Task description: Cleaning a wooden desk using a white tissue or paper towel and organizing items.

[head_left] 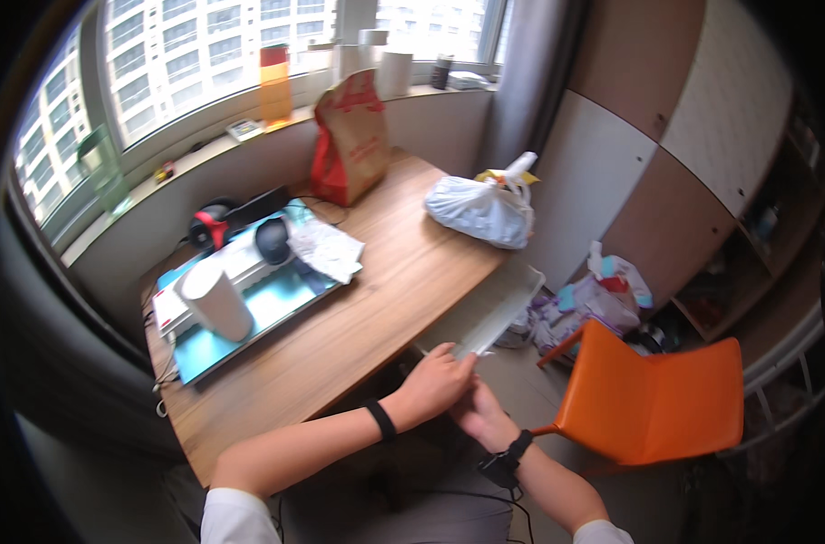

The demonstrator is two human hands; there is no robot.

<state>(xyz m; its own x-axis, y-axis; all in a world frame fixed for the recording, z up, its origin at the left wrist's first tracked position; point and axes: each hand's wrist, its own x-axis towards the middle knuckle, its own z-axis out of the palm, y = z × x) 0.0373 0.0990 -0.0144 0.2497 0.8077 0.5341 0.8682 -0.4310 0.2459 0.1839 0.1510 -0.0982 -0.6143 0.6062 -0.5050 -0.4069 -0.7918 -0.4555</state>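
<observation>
My left hand and my right hand meet in front of the table's near edge, fingers bent and pressed together. A small shiny, see-through bit shows by the fingertips; whatever the hands hold is too small and hidden to name. Just beyond them, a pale drawer is pulled out from under the wooden table. A black band circles my left wrist, and a dark device with a cable is strapped to my right wrist.
On the table stand a white plastic bag, a red and brown paper bag, a white cylinder on a blue-topped box, and headphones. An orange chair is at the right, with full bags on the floor behind.
</observation>
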